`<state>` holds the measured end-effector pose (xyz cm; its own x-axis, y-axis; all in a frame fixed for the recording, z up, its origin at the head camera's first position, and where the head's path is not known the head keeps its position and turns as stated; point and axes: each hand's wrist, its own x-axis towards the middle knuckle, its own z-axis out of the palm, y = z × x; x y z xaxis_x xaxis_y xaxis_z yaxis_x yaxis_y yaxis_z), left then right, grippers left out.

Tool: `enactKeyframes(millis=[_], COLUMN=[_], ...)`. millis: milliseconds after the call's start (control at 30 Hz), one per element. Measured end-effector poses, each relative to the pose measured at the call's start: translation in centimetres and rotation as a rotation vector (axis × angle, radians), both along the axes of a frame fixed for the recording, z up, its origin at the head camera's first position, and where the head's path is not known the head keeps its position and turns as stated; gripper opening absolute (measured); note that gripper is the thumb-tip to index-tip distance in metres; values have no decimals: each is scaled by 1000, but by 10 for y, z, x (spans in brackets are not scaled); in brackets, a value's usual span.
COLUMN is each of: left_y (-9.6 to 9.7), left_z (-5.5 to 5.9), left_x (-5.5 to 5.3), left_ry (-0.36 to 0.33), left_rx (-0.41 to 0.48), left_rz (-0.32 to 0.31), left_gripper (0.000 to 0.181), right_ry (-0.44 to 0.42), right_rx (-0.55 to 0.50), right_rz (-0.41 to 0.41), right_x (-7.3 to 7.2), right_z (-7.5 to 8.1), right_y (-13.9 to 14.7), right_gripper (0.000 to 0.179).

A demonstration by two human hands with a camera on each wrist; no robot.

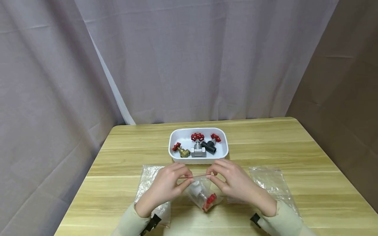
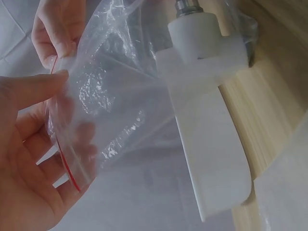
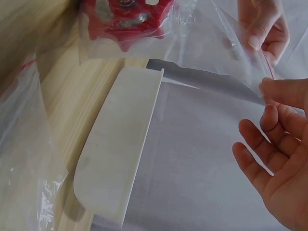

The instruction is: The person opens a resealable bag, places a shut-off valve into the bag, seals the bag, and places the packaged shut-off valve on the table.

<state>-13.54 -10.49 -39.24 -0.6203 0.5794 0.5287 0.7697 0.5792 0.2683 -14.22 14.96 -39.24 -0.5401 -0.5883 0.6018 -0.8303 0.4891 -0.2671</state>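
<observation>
A clear zip bag (image 1: 197, 189) with a red seal line hangs between my two hands, low over the table. Inside it lies a valve (image 1: 207, 200) with a red handwheel; the left wrist view shows its white body (image 2: 197, 38) through the plastic. My left hand (image 1: 169, 182) pinches the bag's top edge at the left end, thumb against fingers. At the right end of the same edge, my right hand (image 1: 233, 180) pinches between thumb and index finger, its other fingers loosely bent in the right wrist view. The red seal line (image 2: 67, 166) runs along the edge between both hands.
Just beyond the hands stands a white tray (image 1: 184, 161) holding a brass valve (image 1: 184, 152), a silver valve (image 1: 198, 150) and a black valve (image 1: 209, 147), all with red handwheels. Flat zip bags lie left (image 1: 147, 178) and right (image 1: 271, 180) on the wooden table (image 1: 112, 183). Curtains hang behind.
</observation>
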Motion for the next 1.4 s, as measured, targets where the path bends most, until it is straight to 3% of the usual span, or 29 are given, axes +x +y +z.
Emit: enactKeyframes(millis=[533,900,1133,1400], left_y=[-7,-12,-18,-21], left_z=[-3,-6,-10,-12], left_x=[1,-1,-1,-1], left_ry=[0,-4,-25,-4], left_rx=[21,61,56,48], left_rz=[40,33,66,79], left_gripper=[10,10,11,11], right_ry=[-9,-13,30,32], right_rx=[8,1,-15,-23], right_rz=[-29,-48,-51,-56], right_x=[1,0,-2,-1], right_z=[-1,-3,-5,-5], right_y=[7,15,21,22], right_gripper=[9,10,11,11])
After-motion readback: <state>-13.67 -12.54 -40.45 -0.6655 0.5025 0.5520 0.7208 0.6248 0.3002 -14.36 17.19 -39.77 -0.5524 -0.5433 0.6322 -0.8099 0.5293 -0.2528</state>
